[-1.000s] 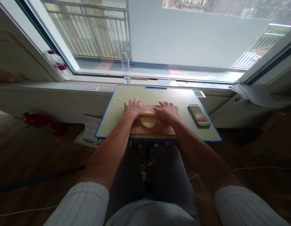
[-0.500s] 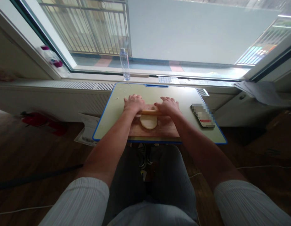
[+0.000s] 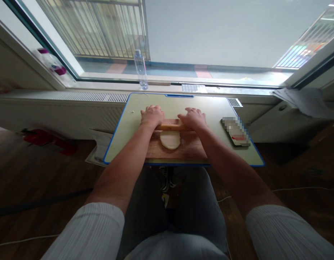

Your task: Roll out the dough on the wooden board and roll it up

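A wooden rolling pin (image 3: 172, 127) lies crosswise over the far edge of a flat, pale round of dough (image 3: 170, 139). My left hand (image 3: 153, 115) rests on the pin's left end, its fingers curving forward over it. The pin's right end lies under my right hand (image 3: 193, 118), with the palm pressing down and the thumb pointing inward. Beneath the dough is a brown wooden board (image 3: 187, 146), partly hidden by my forearms. That board sits on a pale tabletop with a blue rim (image 3: 123, 133).
A phone (image 3: 236, 132), partly pixelated, lies on the tabletop's right side. A clear bottle (image 3: 140, 70) stands on the windowsill behind. Another bottle with a purple cap (image 3: 52, 63) is at the far left. Papers (image 3: 304, 104) lie at the right.
The rolling pin has shifted slightly away from me, showing a little more of the dough. Both hands stay on it. The camera view has tilted slightly.
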The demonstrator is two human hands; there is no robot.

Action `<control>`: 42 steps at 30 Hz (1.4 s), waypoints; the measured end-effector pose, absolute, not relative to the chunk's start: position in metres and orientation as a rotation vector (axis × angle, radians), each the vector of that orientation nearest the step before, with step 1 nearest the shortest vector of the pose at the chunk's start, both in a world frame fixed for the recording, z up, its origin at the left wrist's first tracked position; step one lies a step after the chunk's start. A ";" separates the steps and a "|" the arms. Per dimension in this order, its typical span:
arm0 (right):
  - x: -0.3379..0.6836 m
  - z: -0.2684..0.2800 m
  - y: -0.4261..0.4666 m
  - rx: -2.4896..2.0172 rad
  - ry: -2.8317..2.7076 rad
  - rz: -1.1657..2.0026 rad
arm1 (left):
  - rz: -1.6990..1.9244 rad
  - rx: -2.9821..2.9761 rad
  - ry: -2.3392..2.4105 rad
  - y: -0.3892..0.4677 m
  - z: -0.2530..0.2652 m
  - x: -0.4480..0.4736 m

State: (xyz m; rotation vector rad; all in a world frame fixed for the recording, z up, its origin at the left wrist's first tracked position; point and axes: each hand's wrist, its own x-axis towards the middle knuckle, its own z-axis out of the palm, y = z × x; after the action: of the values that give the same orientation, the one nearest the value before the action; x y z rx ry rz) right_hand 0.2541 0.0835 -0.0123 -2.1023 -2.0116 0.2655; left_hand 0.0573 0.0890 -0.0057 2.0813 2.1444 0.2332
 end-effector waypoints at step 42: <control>0.250 -0.006 0.035 -2.107 -2.057 0.202 | 0.236 2.169 2.114 0.046 -0.005 0.055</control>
State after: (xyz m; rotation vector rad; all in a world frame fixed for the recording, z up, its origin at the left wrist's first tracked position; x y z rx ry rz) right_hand 0.2504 0.0354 -0.0061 -2.1072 -2.0570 0.2017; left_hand 0.0546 0.0463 -0.0045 2.1689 2.1144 0.2362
